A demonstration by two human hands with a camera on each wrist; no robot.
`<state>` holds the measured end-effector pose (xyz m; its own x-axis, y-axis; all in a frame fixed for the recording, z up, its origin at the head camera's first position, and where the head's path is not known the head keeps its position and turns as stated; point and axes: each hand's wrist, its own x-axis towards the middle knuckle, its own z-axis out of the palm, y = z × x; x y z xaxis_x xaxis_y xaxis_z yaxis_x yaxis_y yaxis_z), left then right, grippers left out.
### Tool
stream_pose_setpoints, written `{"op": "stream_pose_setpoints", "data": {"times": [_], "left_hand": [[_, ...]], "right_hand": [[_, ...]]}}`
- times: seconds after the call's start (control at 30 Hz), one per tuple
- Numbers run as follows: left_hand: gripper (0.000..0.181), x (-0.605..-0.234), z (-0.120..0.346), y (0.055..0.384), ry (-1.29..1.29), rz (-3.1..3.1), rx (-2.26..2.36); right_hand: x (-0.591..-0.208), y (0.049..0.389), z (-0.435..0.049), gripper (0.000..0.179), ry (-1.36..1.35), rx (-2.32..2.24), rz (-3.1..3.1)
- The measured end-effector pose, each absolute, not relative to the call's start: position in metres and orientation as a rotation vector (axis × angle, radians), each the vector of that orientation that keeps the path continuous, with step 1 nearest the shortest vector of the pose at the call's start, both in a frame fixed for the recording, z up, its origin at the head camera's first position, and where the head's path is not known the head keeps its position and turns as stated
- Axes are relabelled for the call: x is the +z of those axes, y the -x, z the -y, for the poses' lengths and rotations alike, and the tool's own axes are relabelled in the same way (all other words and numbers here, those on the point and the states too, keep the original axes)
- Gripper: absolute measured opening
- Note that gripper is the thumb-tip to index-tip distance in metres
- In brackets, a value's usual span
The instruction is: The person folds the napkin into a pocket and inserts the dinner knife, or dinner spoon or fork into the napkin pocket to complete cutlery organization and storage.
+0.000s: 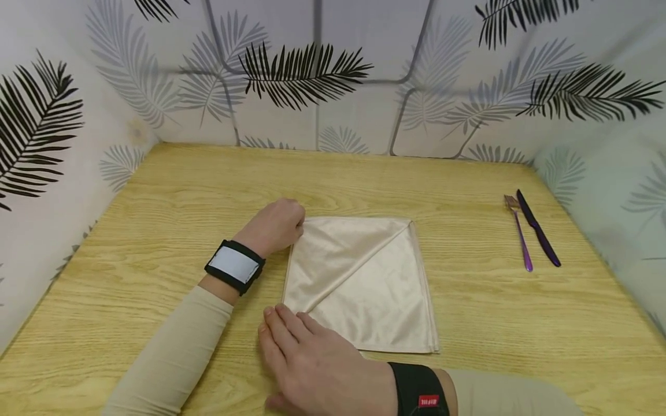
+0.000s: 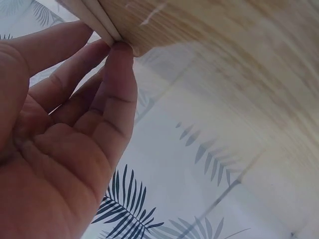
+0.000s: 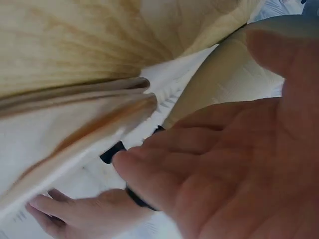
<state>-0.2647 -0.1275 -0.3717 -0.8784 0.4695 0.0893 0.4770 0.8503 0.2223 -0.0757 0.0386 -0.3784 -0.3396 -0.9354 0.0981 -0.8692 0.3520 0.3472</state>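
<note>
A satiny cream cloth napkin, folded into a layered square with a diagonal fold across its top, lies flat on the wooden table. At its far left corner my left hand pinches the edge; the left wrist view has the fingertips right at the layered cloth edge. My right hand reaches over the near left corner, fingers straight and close together, hiding that corner. From the right wrist, the palm faces the napkin's folded edge.
Toward the right side of the table lie a purple fork and a dark purple knife, side by side. A leaf-patterned curtain hangs along the back and both sides. Both wrists wear black straps.
</note>
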Motion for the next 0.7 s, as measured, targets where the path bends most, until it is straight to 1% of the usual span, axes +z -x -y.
{"op": "stream_pose_setpoints", "data": {"times": [0.13,0.3,0.37,0.57,0.7], "left_hand": [[0.044,-0.372,0.127,0.265,0.762,2.989,-0.361],[0.017,-0.372,0.127,0.263,0.735,2.994,-0.332],[0.012,-0.372,0.127,0.262,0.714,3.004,-0.314],[0.014,-0.368,0.119,0.253,0.706,2.983,-0.166],[0.026,-0.366,0.100,0.242,0.873,2.867,-0.092]], "right_hand": [[-0.380,0.076,-0.039,0.087,-1.573,-0.397,2.522],[-0.381,0.073,-0.041,0.087,-1.633,-0.469,2.524],[-0.381,0.072,-0.042,0.085,-1.649,-0.493,2.490],[-0.380,0.072,-0.043,0.082,-1.653,-0.514,2.501],[-0.381,0.072,-0.044,0.082,-1.633,-0.515,2.483]]}}
